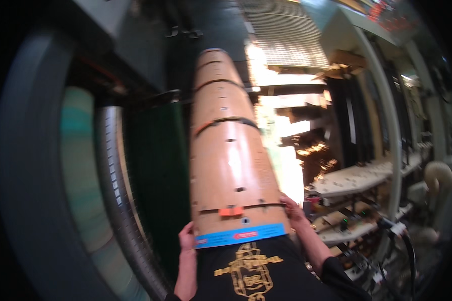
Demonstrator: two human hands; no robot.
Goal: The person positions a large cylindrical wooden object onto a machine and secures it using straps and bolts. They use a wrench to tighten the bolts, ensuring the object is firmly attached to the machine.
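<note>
A long tan cylinder-like piece [231,165] with a smooth, curved top stretches away from my body. Dark straps cross it, and an orange buckle [231,211] sits on the nearest one. Small dark slots dot its surface. Along its near end runs a blue label strip [241,236] with a red patch. My left hand [187,237] grips the left side of this near end. Higher up on the right side, my right hand [293,210] holds the edge beside the nearest strap. Some fingers of both hands are hidden by the piece.
At left stand a turquoise roller [78,165] and a metal roller [116,175] inside a machine frame. White shelves [361,175] with small dark parts are at right, near a black cable [411,251]. Bright light glares beside the piece.
</note>
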